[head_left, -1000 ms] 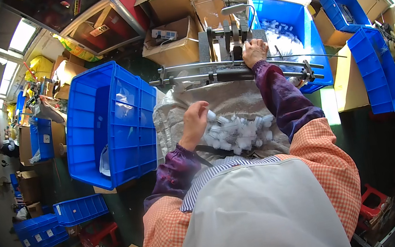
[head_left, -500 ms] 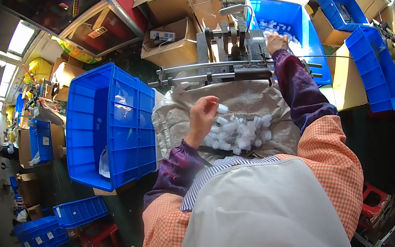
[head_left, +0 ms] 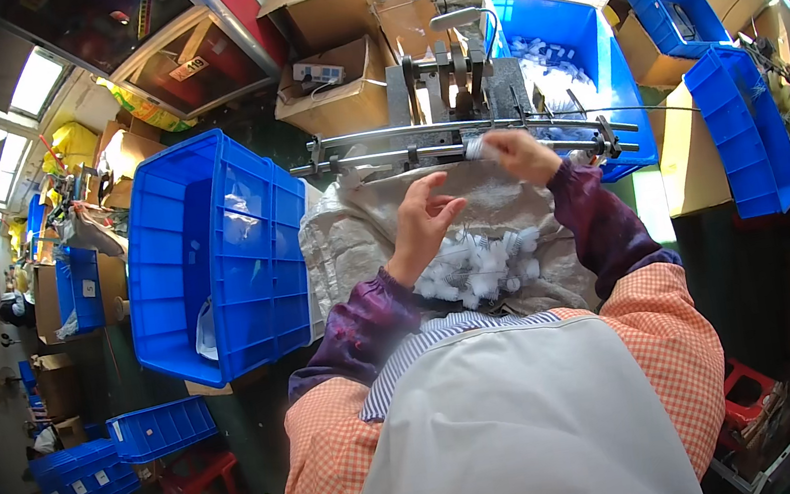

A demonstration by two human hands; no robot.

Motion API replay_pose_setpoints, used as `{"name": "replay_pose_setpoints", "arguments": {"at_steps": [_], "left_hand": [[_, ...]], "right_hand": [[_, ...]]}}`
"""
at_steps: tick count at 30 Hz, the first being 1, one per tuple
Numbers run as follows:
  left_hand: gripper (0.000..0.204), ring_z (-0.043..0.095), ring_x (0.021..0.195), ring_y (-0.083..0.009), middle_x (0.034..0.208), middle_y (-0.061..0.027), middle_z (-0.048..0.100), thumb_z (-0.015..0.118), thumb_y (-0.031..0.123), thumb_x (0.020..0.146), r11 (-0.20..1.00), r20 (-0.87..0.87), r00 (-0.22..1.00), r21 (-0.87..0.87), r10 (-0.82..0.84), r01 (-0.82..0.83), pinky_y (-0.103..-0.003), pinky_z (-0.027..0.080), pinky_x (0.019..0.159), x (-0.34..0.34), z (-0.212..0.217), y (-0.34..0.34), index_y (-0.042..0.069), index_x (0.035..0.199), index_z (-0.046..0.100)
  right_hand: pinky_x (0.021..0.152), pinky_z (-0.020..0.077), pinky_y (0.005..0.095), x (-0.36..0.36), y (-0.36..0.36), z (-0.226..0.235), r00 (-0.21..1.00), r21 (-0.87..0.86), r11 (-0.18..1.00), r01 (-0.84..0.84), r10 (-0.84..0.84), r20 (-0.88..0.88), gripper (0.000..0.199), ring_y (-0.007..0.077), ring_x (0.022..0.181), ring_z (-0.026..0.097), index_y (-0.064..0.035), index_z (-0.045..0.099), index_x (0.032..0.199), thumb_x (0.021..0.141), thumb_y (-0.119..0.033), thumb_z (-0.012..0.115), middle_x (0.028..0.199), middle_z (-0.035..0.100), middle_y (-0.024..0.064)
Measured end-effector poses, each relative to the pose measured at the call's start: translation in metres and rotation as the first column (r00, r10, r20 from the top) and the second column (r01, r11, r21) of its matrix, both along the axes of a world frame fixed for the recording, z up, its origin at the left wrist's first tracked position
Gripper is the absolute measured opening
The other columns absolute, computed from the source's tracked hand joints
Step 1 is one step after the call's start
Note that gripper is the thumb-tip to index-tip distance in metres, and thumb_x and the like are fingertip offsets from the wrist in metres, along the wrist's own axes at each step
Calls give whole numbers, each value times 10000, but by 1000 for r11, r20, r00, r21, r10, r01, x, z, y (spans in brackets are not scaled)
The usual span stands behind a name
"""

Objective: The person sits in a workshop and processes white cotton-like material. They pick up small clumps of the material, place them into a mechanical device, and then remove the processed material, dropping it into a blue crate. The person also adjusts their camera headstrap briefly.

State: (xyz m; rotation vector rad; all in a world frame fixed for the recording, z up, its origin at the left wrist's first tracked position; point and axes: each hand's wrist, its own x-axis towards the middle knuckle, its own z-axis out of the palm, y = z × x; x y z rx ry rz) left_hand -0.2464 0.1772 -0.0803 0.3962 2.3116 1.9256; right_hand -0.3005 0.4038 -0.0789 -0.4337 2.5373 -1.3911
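Observation:
My left hand [head_left: 424, 225] is raised just above the cloth-covered lap, its fingers and thumb apart and nothing between them. At the steel rods [head_left: 363, 160] of the bench machine, my right hand [head_left: 522, 156] is closed, with a small white plastic piece [head_left: 475, 148] at its fingertips against the front rod. The hand hides part of the rod and its dark sleeve. Below both hands lies a heap of small white plastic pieces [head_left: 479, 270], some with thin bristle-like lines, on the beige cloth [head_left: 343, 239].
A large blue crate [head_left: 262, 235] stands at the left. Behind the machine to the right, a blue bin [head_left: 623, 84] holds many white pieces. More blue crates [head_left: 743, 132] sit at the far right. Cardboard boxes [head_left: 330, 105] stand at the back.
My right hand has come from the blue bin back to the front rod. The white piece in my left hand has left it, and that hand has risen slightly with its fingers spread.

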Motion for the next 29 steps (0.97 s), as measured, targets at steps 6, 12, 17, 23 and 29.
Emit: {"name": "replay_pose_setpoints", "arguments": {"at_steps": [6, 12, 17, 23, 29], "left_hand": [[432, 572, 922, -325, 1056, -167, 566, 668, 301, 742, 553, 70, 936, -791, -344, 262, -386, 448, 815, 39, -61, -49, 27, 1057, 558], [326, 576, 902, -309, 934, -157, 609, 627, 200, 742, 575, 201, 918, -728, -342, 374, -390, 453, 766, 45, -91, -57, 63, 1031, 568], [301, 582, 874, -307, 869, -144, 613, 625, 185, 739, 595, 182, 930, -725, -319, 346, -394, 458, 741, 44, -90, -56, 72, 1013, 575], [307, 559, 921, -326, 929, -149, 584, 634, 212, 739, 598, 115, 949, -753, -292, 275, -392, 448, 795, 45, -88, -52, 68, 1005, 587], [387, 522, 1003, -334, 1035, -165, 549, 644, 253, 741, 483, 220, 912, -791, -347, 375, -393, 427, 857, 39, -92, -50, 83, 1083, 579]], "right_hand": [[763, 431, 396, -86, 36, -52, 757, 522, 611, 595, -209, -619, 109, 288, 910, 543, -101, 559, 896, 803, -146, 522, 897, 577, 83], [810, 399, 388, -106, 40, -72, 766, 561, 583, 587, -178, -617, 168, 245, 973, 509, -128, 571, 912, 746, -120, 549, 932, 586, 45], [825, 372, 382, -109, 44, -76, 784, 537, 633, 557, -189, -591, 169, 242, 981, 501, -136, 578, 932, 769, -142, 536, 954, 592, 39], [857, 343, 417, -114, 42, -68, 823, 522, 669, 529, -256, -507, 157, 228, 1008, 505, -171, 603, 945, 820, -201, 514, 977, 605, 19], [981, 257, 440, -120, 51, -76, 787, 617, 491, 615, -427, -444, 273, 219, 1078, 496, -171, 616, 988, 780, -344, 587, 1049, 609, 1]]}}
